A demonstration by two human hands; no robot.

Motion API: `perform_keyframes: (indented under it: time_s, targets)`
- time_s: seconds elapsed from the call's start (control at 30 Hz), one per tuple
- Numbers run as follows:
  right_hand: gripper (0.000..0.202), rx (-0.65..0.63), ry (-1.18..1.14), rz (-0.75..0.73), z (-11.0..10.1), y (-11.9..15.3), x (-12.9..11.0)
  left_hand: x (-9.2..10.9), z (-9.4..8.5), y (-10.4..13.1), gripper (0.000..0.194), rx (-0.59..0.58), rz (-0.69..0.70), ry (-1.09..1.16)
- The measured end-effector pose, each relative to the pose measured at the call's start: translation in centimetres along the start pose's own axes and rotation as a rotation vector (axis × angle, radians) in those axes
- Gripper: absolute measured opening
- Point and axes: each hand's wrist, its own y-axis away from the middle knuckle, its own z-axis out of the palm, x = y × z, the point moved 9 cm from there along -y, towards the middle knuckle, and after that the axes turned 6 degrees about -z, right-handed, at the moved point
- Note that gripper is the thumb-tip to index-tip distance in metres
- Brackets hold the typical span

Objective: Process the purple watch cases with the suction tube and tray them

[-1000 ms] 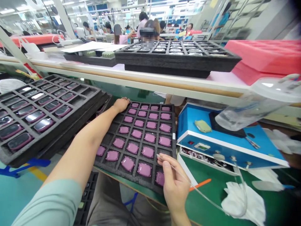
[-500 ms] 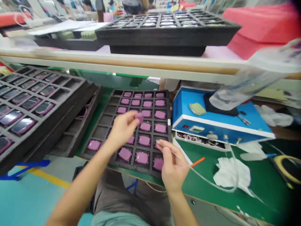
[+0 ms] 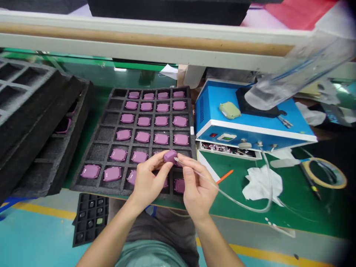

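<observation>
Between the thumb and fingers of my left hand (image 3: 148,181) is a small purple case (image 3: 170,156), tilted above the lower right part of the foam tray. My right hand (image 3: 198,189) pinches the end of a clear tube (image 3: 239,202), whose pale tip touches or nearly touches the case's right edge. Beneath both hands lies the black foam tray (image 3: 104,132), with purple cases in most compartments and several bare ones in its left column. My fingers hide some of the lower compartments.
A blue machine (image 3: 250,131) with a green case (image 3: 229,110) on top stands right of the tray. Stacked foam trays (image 3: 33,111) are at the left. Crumpled tissue (image 3: 263,183), an orange stick (image 3: 224,176) and a tape roll (image 3: 338,172) lie right. A shelf edge (image 3: 139,44) crosses above.
The view has tilted down. My left hand has brought the purple case right and down to meet the tube tip in my right hand.
</observation>
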Motion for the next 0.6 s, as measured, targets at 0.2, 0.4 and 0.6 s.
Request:
perform_keyframes:
  time_s: [0.2, 0.4, 0.6]
  targets:
    - [0.017, -0.021, 0.023, -0.010, 0.09, 0.01, -0.01, 0.32, 0.02, 0.26, 0.031, 0.015, 0.033, -0.060]
    - [0.016, -0.022, 0.035, -0.014, 0.10, -0.04, -0.10, 0.54, -0.15, 0.30, 0.030, 0.029, 0.053, -0.093]
    - [0.016, -0.023, 0.045, -0.019, 0.06, 0.00, -0.07, 0.51, -0.15, 0.37, 0.031, 0.036, 0.064, -0.126]
